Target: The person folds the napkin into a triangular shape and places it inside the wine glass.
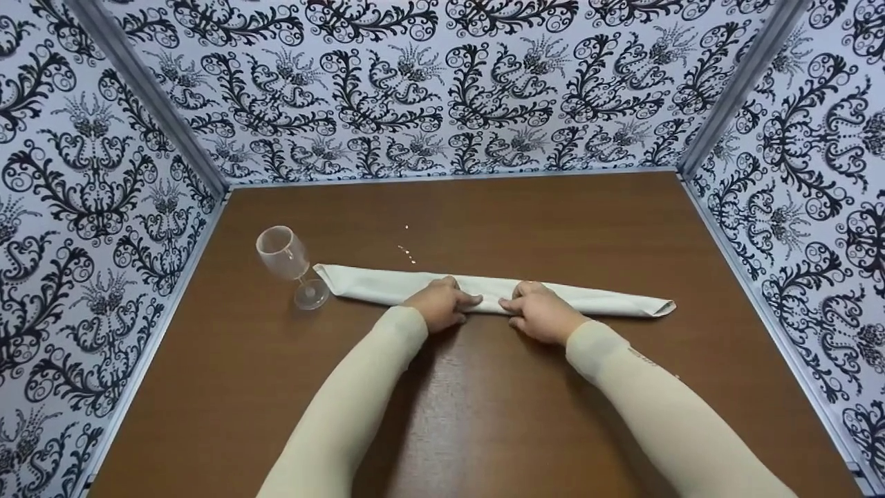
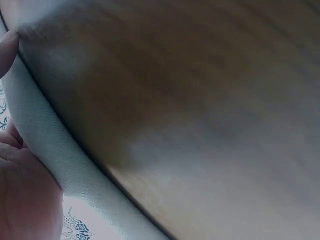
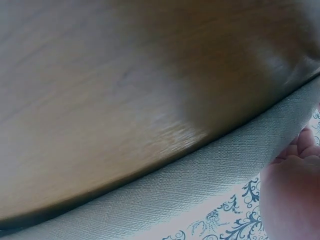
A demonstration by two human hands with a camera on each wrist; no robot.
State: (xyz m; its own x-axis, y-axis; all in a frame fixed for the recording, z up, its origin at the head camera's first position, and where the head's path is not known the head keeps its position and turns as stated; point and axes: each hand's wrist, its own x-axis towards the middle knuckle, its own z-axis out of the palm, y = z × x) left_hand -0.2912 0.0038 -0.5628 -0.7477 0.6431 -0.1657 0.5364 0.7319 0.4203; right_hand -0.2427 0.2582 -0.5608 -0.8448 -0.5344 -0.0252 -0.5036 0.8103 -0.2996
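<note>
A white cloth, folded into a long narrow roll, lies crosswise on the brown table, tapering at both ends. Near its middle, my left hand grips the roll with curled fingers, the thumb on the near side. My right hand holds it a short way to the right, thumb pointing toward the left one. In the left wrist view, the cloth runs past the palm. From the right wrist, the woven fabric shows close up beside that hand, whose fingers are partly hidden.
A clear stemmed wine glass stands upright by the roll's left end, its base close to the cloth tip. Small white specks dot the wooden table behind the roll. Black-and-white patterned panels enclose the back and sides.
</note>
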